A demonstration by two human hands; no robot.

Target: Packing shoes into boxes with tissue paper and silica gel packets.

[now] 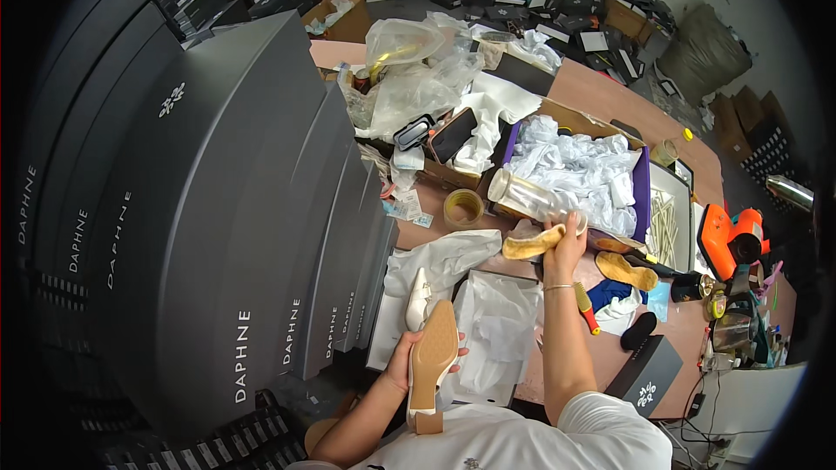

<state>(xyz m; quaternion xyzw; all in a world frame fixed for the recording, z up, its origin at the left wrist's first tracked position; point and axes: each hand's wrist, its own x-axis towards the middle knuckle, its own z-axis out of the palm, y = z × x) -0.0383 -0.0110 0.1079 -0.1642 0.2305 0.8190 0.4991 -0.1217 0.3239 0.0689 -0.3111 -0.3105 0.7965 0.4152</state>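
Note:
My left hand is closed round a light-coloured heeled shoe, turned so that its tan sole and block heel face up. Just beyond it, a matching white pointed shoe lies on white tissue paper in an open shoebox. Farther off to the right, my right hand is closed at the end of a yellow, curved, fuzzy pad like a shoe brush. Its fingers also overlap the end of a clear plastic bottle, and part of the grip is hidden.
Tall stacks of dark grey shoeboxes wall off the left. Beyond my hands are a purple-edged box of crumpled tissue, a tape roll and plastic bags. A second yellow pad and an orange heat-gun-like tool lie right.

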